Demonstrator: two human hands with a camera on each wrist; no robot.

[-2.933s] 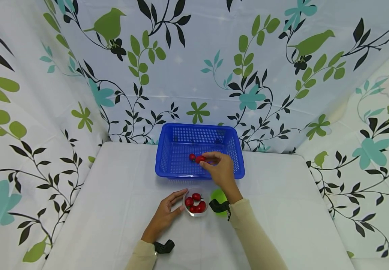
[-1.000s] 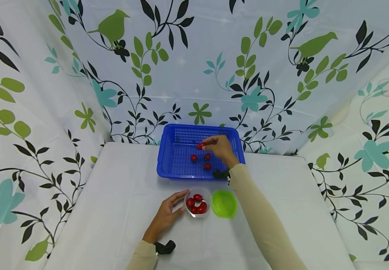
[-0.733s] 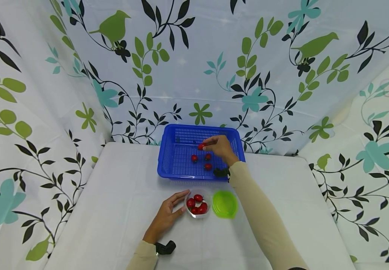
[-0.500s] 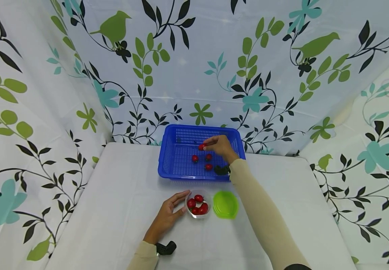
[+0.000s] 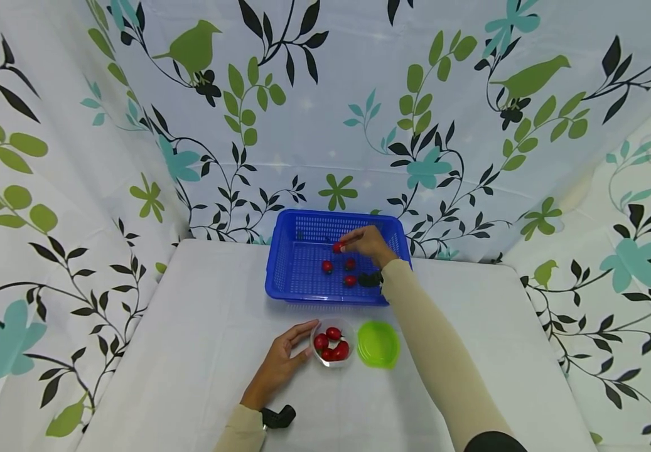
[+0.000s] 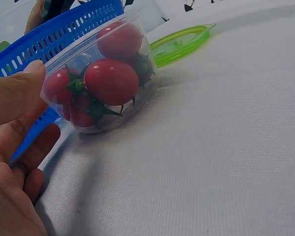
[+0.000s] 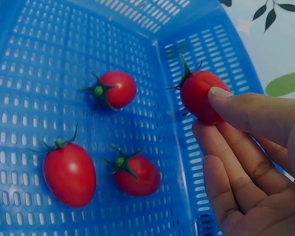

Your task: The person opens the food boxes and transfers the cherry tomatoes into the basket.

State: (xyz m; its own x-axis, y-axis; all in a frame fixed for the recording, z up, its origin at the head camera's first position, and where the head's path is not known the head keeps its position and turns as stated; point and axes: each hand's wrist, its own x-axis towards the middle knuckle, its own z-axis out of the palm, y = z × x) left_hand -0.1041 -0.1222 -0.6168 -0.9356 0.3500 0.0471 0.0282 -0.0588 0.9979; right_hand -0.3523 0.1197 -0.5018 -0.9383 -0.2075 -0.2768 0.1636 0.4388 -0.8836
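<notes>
My right hand pinches a cherry tomato between thumb and fingers over the right side of the blue basket. Three more tomatoes lie on the basket floor: one at the left, one further back and one beside them. In the left wrist view, the thumb of my left hand touches the side of a clear plastic container. Its other fingers are spread beside the wall, not curled round it. Several red tomatoes with green stems sit in the container.
A bright green lid lies on the white-covered table, just right of the container. The basket stands at the table's back edge, against a patterned cloth backdrop with leaves and birds.
Since the oldest frame, my right hand has moved deeper into the basket, and separate tomatoes now show on its floor. Over the last second both hands have stayed nearly still.
</notes>
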